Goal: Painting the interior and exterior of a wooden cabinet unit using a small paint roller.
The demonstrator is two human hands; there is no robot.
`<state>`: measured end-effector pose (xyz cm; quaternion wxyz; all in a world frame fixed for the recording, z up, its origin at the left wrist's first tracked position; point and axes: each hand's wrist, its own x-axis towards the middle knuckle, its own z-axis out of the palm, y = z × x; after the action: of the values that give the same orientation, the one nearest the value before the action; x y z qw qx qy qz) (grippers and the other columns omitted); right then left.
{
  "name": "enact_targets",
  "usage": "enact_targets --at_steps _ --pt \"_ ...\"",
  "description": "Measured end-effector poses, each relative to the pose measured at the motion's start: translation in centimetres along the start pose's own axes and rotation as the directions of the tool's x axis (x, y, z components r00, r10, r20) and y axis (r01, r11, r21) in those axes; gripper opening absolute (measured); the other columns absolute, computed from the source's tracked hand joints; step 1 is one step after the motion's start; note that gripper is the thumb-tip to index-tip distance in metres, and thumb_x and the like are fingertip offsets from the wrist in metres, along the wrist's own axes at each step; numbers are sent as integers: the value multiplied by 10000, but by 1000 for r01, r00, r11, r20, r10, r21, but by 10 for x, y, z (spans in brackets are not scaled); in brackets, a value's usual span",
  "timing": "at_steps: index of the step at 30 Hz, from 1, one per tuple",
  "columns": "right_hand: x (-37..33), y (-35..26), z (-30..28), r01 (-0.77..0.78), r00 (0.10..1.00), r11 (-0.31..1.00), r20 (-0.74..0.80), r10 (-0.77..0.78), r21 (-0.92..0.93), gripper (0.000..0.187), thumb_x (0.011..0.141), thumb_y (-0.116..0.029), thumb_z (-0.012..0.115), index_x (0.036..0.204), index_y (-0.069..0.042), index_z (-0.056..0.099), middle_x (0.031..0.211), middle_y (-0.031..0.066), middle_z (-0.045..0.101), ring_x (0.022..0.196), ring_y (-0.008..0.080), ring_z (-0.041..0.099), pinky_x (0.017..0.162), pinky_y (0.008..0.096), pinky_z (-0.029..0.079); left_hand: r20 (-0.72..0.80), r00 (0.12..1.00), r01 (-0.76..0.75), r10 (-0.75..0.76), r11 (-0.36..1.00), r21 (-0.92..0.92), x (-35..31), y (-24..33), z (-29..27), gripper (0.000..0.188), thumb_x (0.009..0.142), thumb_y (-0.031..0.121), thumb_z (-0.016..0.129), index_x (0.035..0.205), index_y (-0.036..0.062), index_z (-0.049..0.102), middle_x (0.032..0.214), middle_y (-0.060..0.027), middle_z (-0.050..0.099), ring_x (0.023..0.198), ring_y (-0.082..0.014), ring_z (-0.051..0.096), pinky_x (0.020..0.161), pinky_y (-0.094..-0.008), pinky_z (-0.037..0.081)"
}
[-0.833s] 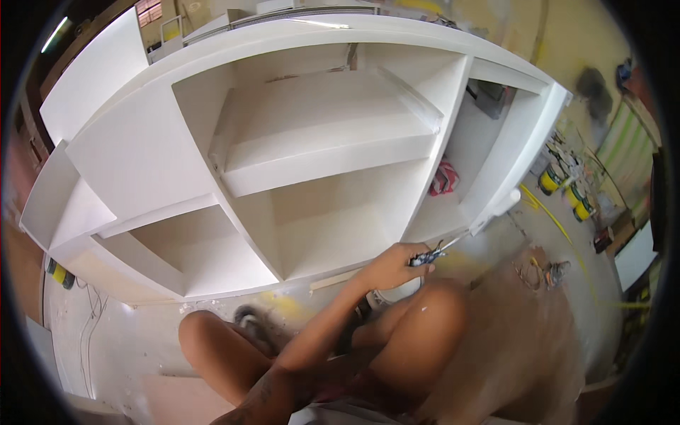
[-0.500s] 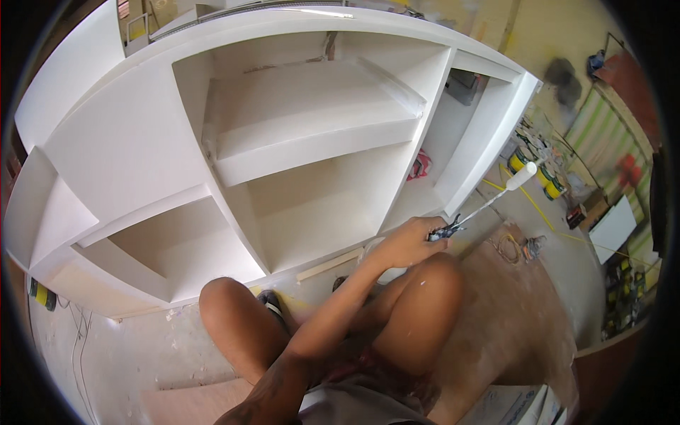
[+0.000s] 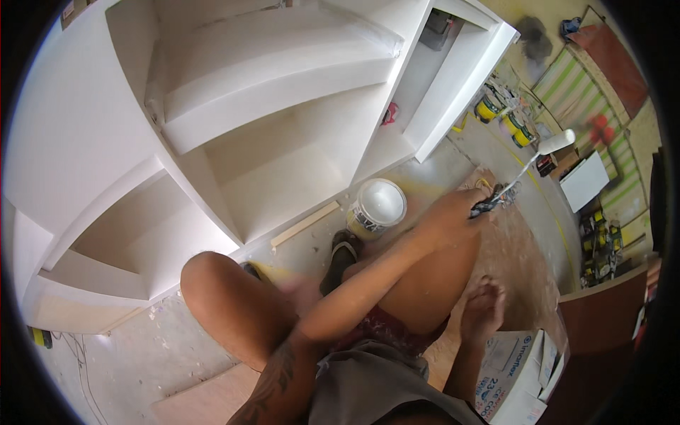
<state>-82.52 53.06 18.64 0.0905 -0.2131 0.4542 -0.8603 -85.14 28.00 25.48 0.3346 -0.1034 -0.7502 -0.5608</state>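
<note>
My left hand (image 3: 460, 212) reaches across to the right above my right knee, closed on the dark handle of a small paint roller (image 3: 557, 142). Its white sleeve points up and to the right, away from the cabinet. Down at the right, my right hand (image 3: 484, 308) is raised beside my thigh, fingers loosely curled and apart, with nothing visible in it. An open bucket of white paint (image 3: 382, 203) stands on the floor between my foot and the cabinet. The large white cabinet (image 3: 283, 88) with open compartments and a curved shelf fills the upper left.
A wooden strip (image 3: 306, 225) lies along the cabinet's base. A cardboard box (image 3: 513, 375) sits at my lower right. Yellow-and-black containers (image 3: 523, 134), a white panel (image 3: 586, 181) and a striped curtain (image 3: 584, 95) are farther right. A red object (image 3: 390, 114) lies inside the narrow compartment.
My left hand and the roller have moved right and away from the cabinet. My right hand has come into view. The view has tilted down, and the paint bucket shows fully.
</note>
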Motion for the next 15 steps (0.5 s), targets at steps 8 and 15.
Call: enact_targets --at_steps 8,15 --pt "61 -37 89 -116 979 847 84 185 -519 480 986 -270 564 1376 -26 428 1307 83 513 1194 177 507 1018 359 404 -198 980 -69 31 980 -188 1 38 31 254 910 251 641 954 6 596 881 -154 550 803 -279 534 735 -363 446" --pt "83 -22 105 -163 977 949 92 194 -271 421 983 -201 569 1327 8 445 1038 48 601 889 133 603 771 238 499 33 960 253 -277 819 -514 -2 -34 20 391 941 340 589 1117 -9 556 1024 -146 577 889 -218 554 801 -349 453"
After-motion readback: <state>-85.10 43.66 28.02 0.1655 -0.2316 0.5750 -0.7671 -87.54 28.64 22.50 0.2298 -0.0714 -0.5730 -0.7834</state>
